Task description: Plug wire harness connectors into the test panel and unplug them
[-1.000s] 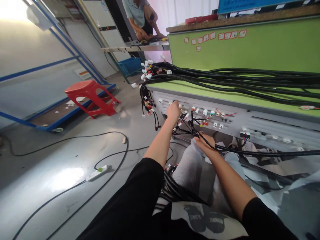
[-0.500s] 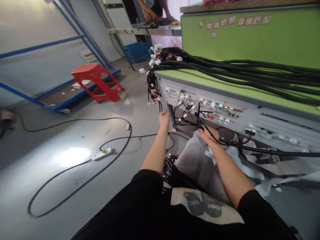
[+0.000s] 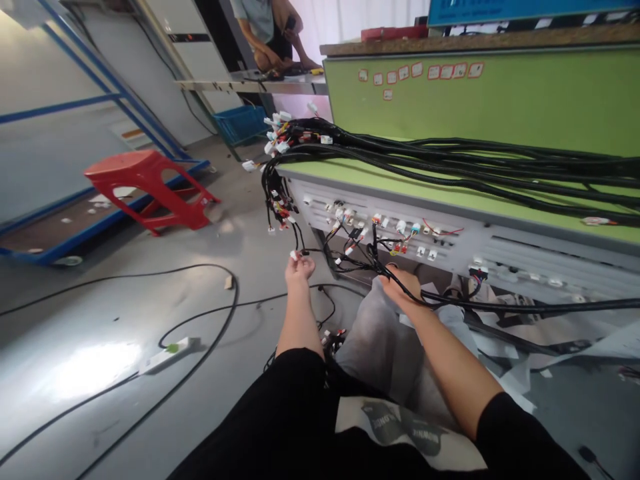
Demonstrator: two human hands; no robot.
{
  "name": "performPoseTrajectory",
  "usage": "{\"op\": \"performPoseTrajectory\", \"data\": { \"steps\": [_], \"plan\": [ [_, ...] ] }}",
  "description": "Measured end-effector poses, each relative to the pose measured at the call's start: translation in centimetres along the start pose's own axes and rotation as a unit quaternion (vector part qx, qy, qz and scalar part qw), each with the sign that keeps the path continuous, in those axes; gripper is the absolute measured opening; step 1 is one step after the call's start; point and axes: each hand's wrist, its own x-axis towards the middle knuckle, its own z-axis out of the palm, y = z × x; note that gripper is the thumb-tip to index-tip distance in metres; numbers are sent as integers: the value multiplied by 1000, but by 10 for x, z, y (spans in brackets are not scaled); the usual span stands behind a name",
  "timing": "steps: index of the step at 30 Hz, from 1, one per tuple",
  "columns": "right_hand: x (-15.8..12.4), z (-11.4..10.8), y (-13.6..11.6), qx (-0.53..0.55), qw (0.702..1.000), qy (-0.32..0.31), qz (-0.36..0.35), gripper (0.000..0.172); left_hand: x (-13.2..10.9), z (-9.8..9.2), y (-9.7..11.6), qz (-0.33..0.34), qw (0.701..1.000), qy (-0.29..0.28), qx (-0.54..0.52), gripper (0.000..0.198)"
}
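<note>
My left hand (image 3: 300, 267), its fingers closed, pinches a small white connector (image 3: 294, 255) on a black lead, left of the grey fixture panel (image 3: 320, 207). My right hand (image 3: 401, 283) is wrapped round the black wire harness (image 3: 376, 261) below the panel; its fingertips are partly hidden. Branches of that harness run up to white connectors (image 3: 401, 227) seated along the panel. Two red connectors (image 3: 401, 249) sit lower on it. A thick black cable (image 3: 525, 307) leads off to the right past my right wrist.
Bundled black harnesses (image 3: 450, 170) lie on the green bench top (image 3: 400, 175), their connector ends hanging over its left corner. A red stool (image 3: 145, 183), a blue rack (image 3: 50, 250) and a power strip (image 3: 170, 355) with its cord stand left. Another person (image 3: 273, 40) sits behind.
My left hand has turned palm up, and a white connector now shows at its fingertips. My right hand still grips the harness. The camera view has swung to the right.
</note>
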Motion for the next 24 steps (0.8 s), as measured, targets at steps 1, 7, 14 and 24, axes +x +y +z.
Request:
{"op": "performPoseTrajectory", "data": {
  "steps": [1, 7, 14, 24],
  "plan": [
    [0, 0, 0, -1, 1000, 1, 0, 30, 3, -9, -1, -5, 998, 26, -52, 35],
    [-2, -2, -1, -6, 1000, -14, 11, 32, -5, -40, 41, 86, 933, 70, -343, 20],
    [0, 0, -2, -12, 1000, -8, 13, 35, -35, -44, 81, 141, 951, 67, -266, 26],
    [-2, 0, 2, 7, 1000, -8, -18, 32, -106, -30, 115, 41, 964, -249, 88, 31]
  ]
}}
